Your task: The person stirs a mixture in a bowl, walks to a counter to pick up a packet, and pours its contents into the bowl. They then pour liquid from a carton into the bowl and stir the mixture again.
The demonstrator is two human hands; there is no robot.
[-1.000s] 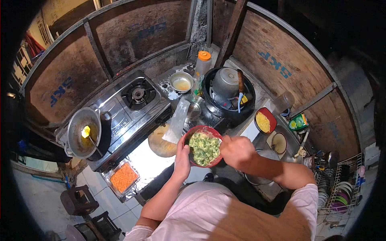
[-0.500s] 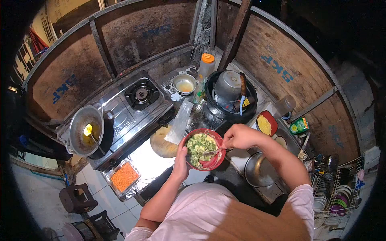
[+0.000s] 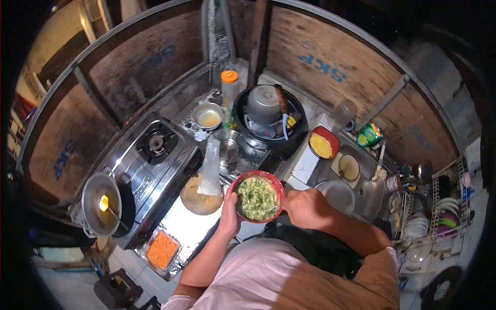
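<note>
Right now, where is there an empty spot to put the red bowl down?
One bare patch is the bright counter between the round wooden board and the orange tray. The free burner is open too. Around the black basin and the sink it is crowded. The left hand holds the red bowl.

We're looking through a heavy fisheye, walls bowing and corners gone black. Dim room around us, while the pale counter (image 3: 194, 219) under the view glares nearly white. Colours run cool, edges smear, and the dish rack (image 3: 439, 206) at right sits murky.
</note>
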